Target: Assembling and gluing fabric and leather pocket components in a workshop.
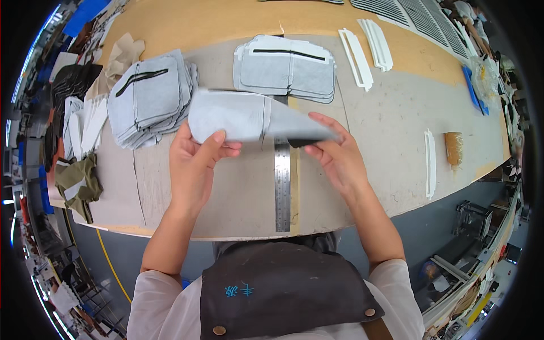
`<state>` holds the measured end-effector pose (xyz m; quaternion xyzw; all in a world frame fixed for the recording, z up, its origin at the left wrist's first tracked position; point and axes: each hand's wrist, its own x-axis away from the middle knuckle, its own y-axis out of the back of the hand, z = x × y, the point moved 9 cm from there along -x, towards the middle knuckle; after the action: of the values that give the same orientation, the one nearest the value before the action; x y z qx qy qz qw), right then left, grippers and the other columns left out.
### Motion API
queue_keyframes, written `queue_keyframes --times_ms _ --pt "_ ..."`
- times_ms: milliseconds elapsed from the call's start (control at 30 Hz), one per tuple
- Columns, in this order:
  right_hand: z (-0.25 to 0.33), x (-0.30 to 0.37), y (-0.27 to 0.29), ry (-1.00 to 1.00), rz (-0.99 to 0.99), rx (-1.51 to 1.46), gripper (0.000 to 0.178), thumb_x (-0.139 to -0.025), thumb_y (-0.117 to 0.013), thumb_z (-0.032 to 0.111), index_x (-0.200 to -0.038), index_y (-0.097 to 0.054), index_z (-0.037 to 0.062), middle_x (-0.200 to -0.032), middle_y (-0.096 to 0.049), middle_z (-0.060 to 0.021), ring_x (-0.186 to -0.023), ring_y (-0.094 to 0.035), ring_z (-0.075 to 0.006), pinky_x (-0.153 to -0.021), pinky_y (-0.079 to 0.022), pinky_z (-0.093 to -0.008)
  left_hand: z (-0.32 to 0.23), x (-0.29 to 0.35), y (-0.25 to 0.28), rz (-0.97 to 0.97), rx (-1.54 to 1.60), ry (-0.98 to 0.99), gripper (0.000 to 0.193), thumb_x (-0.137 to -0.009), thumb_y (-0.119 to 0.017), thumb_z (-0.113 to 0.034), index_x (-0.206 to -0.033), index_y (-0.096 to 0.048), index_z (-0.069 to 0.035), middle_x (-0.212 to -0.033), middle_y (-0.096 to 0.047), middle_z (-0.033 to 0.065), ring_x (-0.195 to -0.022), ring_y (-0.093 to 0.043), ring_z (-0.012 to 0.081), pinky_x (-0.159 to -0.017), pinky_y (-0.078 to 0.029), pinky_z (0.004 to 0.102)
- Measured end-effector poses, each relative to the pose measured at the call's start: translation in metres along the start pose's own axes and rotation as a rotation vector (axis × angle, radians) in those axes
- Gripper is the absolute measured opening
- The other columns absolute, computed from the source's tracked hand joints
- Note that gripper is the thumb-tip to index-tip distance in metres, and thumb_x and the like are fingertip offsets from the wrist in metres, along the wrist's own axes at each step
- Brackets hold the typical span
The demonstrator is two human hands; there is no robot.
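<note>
In the head view, both forearms come up from the lower edge and reach over the near edge of the table (238,195), with the elbows bent outward. The left hand (194,164) is turned partly palm-up; its thumb presses on the face of a grey panel (229,116) and its fingers go behind, so it pinches the left part. The right hand (338,158) pinches the narrow right end between its digits; this end is blurred, and I cannot tell exactly how each finger is placed.

The near edge of the table curves below both hands, and they are well inside it. Between the wrists, a steel ruler (282,190) runs from beneath the panel almost to this edge. To the right, the grey surface continues as far as a white strip (430,164) and a brown roll (454,148). On the left, a stack of grey pieces (150,102) stands near the left hand; another stack (283,79) lies beyond the panel.

The panel is stretched between the two hands, raised over the table and across the upper end of the ruler. Its right part looks twisted, and a dark area (303,143) shows under it, just beside the right hand.
</note>
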<state>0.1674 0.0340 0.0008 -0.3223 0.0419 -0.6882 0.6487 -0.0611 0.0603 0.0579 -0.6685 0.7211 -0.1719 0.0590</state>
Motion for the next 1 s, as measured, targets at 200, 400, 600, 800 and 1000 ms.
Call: queue_keyframes --times_ms 200,400,600,800,1000 --pt "-0.014 -0.021 0.016 -0.183 0.059 -0.049 0.030 -0.099 -0.048 0.018 -0.120 -0.049 -0.0019 -0.106 -0.061 -0.0158 -0.098 -0.064 -0.0286 -0.085 -0.055 -0.0369 0.014 -0.026 0.003 0.083 -0.016 0.103 0.028 -0.086 -0.063 0.001 -0.111 -0.053 0.005 -0.101 -0.066 0.0154 -0.082 -0.068 0.0235 -0.073 -0.056 0.0337" --pt "-0.014 -0.011 -0.022 -0.510 0.286 -0.207 0.042 -0.100 -0.048 0.026 -0.134 -0.045 0.0019 -0.110 -0.064 -0.0164 -0.099 -0.065 -0.0278 -0.085 -0.054 -0.0356 -0.017 -0.030 -0.031 0.263 -0.018 0.013 0.032 -0.082 -0.066 0.004 -0.112 -0.054 0.005 -0.100 -0.067 0.0153 -0.085 -0.069 0.0246 -0.076 -0.055 0.0342" --pt "0.080 -0.074 0.018 0.452 -0.050 0.199 0.028 -0.092 -0.061 0.007 -0.119 -0.062 0.0027 -0.105 -0.063 -0.0010 -0.091 -0.058 -0.0092 -0.081 -0.048 -0.0240 -0.037 -0.076 -0.039 0.319 -0.237 -0.082 0.036 -0.083 -0.068 -0.001 -0.116 -0.054 0.004 -0.101 -0.068 0.0141 -0.085 -0.068 0.0211 -0.078 -0.054 0.0319" --pt "0.068 -0.112 0.058 0.400 -0.251 0.649 0.026 -0.083 -0.067 0.003 -0.109 -0.069 0.0057 -0.085 -0.061 -0.0019 -0.075 -0.054 -0.0083 -0.070 -0.045 -0.0220 -0.008 -0.083 0.025 0.028 -0.907 -0.329 0.047 -0.076 -0.070 -0.001 -0.120 -0.055 0.001 -0.097 -0.064 0.0116 -0.088 -0.061 0.0226 -0.078 -0.049 0.0340" --pt "0.086 -0.085 0.036 0.760 -0.286 1.172 0.023 -0.082 -0.065 0.003 -0.105 -0.068 0.0058 -0.098 -0.056 -0.0063 -0.073 -0.054 -0.0124 -0.061 -0.046 -0.0251 -0.051 -0.050 0.046 -0.238 -1.661 -0.765 0.046 -0.065 -0.077 -0.003 -0.107 -0.061 -0.005 -0.091 -0.054 0.0073 -0.087 -0.052 0.0266 -0.075 -0.040 0.0379"
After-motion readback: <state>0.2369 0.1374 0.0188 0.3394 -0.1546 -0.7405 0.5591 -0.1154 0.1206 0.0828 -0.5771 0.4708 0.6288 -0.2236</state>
